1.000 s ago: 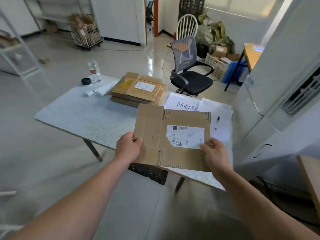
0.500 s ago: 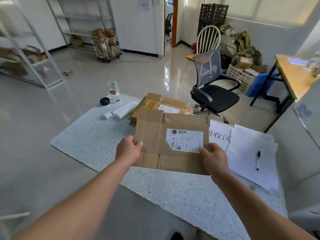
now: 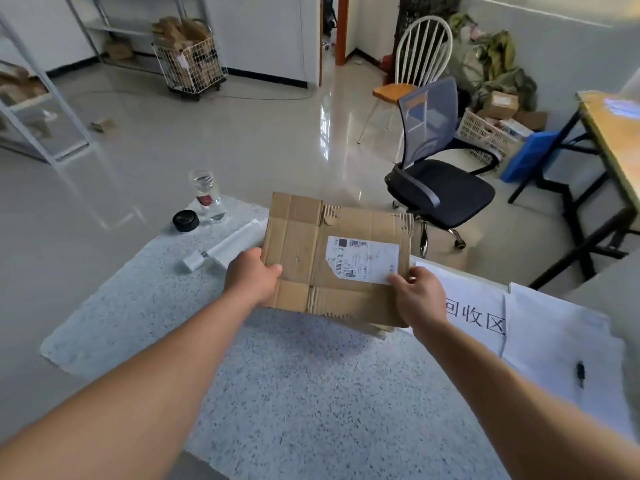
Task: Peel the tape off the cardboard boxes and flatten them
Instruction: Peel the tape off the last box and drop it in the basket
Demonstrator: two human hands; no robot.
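Note:
A flattened brown cardboard box (image 3: 313, 258) with a white shipping label hangs flat over the middle of the speckled table (image 3: 311, 393). My left hand (image 3: 252, 276) grips its left edge, thumb on top. My right hand (image 3: 419, 296) grips its near right corner by the label. Under the held box, only the near edges of a stack of flattened boxes (image 3: 375, 329) show; the box hides the rest. I cannot tell whether the held box touches the stack.
A clear bottle (image 3: 207, 195), a black cap (image 3: 186, 220) and a white tube (image 3: 228, 249) lie at the table's far left. White sheets with printed characters (image 3: 478, 313) and a pen (image 3: 580, 374) cover the right side. An office chair (image 3: 436, 181) stands behind the table.
Both hands have carried the flattened box forward and down over the stack on the table. The view has closed in on the table.

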